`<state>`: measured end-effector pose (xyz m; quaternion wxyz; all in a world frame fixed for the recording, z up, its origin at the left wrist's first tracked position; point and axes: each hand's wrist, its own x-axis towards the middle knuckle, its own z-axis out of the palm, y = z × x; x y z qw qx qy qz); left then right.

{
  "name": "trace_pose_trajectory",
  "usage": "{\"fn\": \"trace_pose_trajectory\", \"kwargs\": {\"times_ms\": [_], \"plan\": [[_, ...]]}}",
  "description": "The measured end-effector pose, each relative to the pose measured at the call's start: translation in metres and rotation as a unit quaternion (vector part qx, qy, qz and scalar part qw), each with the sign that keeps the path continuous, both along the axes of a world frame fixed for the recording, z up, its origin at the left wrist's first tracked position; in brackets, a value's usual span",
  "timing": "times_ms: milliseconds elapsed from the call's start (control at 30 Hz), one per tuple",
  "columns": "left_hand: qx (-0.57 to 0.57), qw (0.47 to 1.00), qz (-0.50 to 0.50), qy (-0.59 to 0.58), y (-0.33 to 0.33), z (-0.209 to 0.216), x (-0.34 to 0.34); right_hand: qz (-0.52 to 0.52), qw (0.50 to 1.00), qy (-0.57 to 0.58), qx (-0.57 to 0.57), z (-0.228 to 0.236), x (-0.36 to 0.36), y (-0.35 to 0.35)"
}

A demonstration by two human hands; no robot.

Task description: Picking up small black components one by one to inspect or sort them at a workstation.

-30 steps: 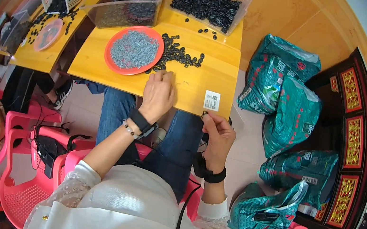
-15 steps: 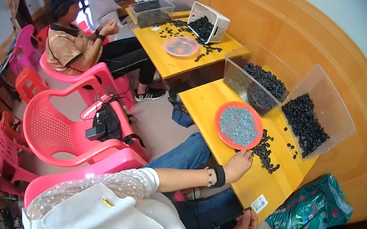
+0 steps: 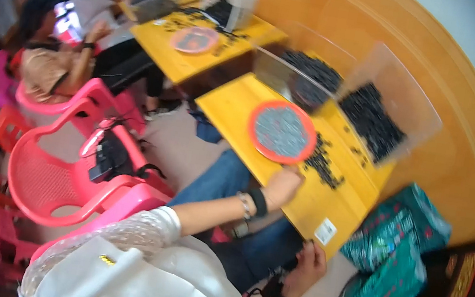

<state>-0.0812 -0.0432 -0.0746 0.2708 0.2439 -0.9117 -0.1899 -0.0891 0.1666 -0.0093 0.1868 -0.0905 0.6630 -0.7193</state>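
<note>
My left hand [image 3: 282, 187] is closed, fingertips pressed together at the near rim of an orange plate [image 3: 251, 141] full of small grey metal pieces [image 3: 281, 130]. Whatever those fingers hold, if anything, is hidden. Just off the table's near edge, my right hand [image 3: 310, 266] pinches a small black part [image 3: 308, 242], blurred by motion. More small black parts [image 3: 325, 165] lie loose on the yellow table [image 3: 228, 107], to the right of the plate.
Two clear bins [image 3: 294, 83] [image 3: 393, 108] of black parts stand at the table's far side, one tipped over. Teal bags [image 3: 400, 236] sit at the right. On my left are pink chairs [image 3: 47, 171], and a person [image 3: 51, 66] sits by another yellow table [image 3: 179, 68].
The whole view has swung, so the tables and bins now appear further left and higher, with more blur. Both hands stay close to their earlier places beside the plate and table edge.
</note>
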Motion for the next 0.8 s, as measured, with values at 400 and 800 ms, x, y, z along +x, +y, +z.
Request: {"fn": "trace_pose_trajectory", "kwargs": {"times_ms": [400,800], "plan": [[0.691,0.697,-0.078,0.174,-0.021,0.038,0.035,0.013,0.997,-0.046,-0.066,0.002,0.004,-0.011],[0.792,0.571,-0.115,0.184,-0.005,0.07,0.074,0.046,0.995,-0.037,-0.084,0.016,0.011,-0.036]]}}
